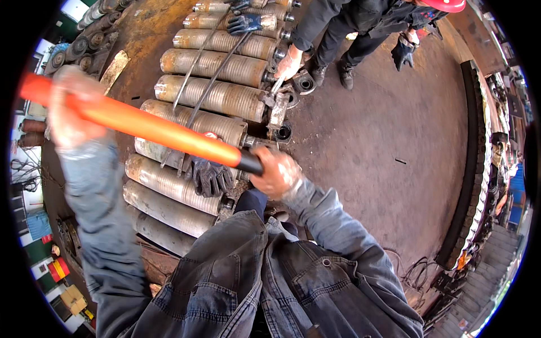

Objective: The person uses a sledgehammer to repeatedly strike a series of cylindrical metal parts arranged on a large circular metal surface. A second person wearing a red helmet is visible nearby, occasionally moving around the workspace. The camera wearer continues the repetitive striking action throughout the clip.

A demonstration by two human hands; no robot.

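Observation:
A long orange handle (163,135) with a black end slants across the view, and its far end runs out at the left edge. My right hand (276,173) is closed round the black end. Farther up the shaft, my left hand (76,107) is raised and wrapped round it, smeared by motion. Under the handle lies a row of ribbed metal cylinders (211,94) with rod ends. A co-worker's bare hand (289,63) holds a small light-coloured piece against a metal block (278,111) at the cylinders' ends.
Dark gloves (211,176) and blue gloves (243,23) lie on the cylinders, with two long bars (217,73). The co-worker in a red helmet (445,4) stands at the far side. More cylinders (84,50) are stacked at far left; a dark ridged barrier (470,169) curves along the right.

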